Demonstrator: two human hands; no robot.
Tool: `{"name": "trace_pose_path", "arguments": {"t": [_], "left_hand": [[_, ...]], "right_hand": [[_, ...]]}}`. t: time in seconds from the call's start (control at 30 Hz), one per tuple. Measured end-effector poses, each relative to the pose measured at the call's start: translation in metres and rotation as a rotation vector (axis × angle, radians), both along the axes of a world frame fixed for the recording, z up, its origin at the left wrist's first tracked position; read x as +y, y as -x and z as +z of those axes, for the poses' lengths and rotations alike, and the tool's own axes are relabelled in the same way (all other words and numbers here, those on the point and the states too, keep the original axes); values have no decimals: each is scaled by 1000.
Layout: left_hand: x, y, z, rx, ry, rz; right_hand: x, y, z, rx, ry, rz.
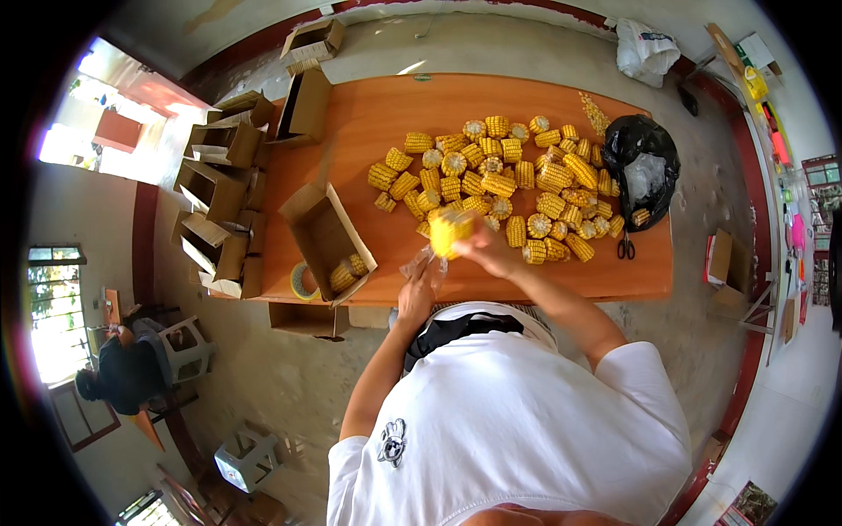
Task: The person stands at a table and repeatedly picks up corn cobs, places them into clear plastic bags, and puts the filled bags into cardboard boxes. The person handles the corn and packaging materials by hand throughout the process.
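My right hand (488, 246) holds a blurred yellow piece of corn cob (450, 231) above the near edge of the table. Just below and left of it, my left hand (418, 294) grips a clear plastic bag (437, 268). Beyond both hands, many cut corn cob pieces (498, 185) lie spread over the wooden table (375, 98). Left of my hands stands an open cardboard box (316, 223) with a few cob pieces (343, 276) inside, seemingly wrapped. A roll of tape (304, 281) leans by the box.
Open cardboard boxes (227, 191) are stacked along the table's left end. Toward the right end are a black plastic bag (615, 141), scissors (625, 247) and loose kernels (594, 115). A person (128, 368) sits far left near a plastic stool (247, 458).
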State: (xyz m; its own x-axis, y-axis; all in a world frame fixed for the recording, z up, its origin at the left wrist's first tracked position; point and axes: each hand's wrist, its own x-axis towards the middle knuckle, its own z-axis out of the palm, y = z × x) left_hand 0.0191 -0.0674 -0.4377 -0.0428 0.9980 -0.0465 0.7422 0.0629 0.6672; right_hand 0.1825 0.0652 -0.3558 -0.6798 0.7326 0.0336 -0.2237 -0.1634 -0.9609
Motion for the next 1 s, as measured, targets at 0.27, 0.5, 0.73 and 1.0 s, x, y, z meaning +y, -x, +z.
{"name": "trace_pose_path", "arguments": {"t": [0.27,0.5,0.73,1.0], "left_hand": [[-7,9,-31,-227,102,230],[-4,11,-21,-314,139,290],[-4,15,-22,-113,-81,153],[-11,11,-27,-97,-186,159]], "right_hand": [[-39,22,-109,-500,-237,30],[-44,11,-119,-617,-644,116],[-35,18,-98,-701,-727,226],[-30,26,-103,-480,-745,90]]}}
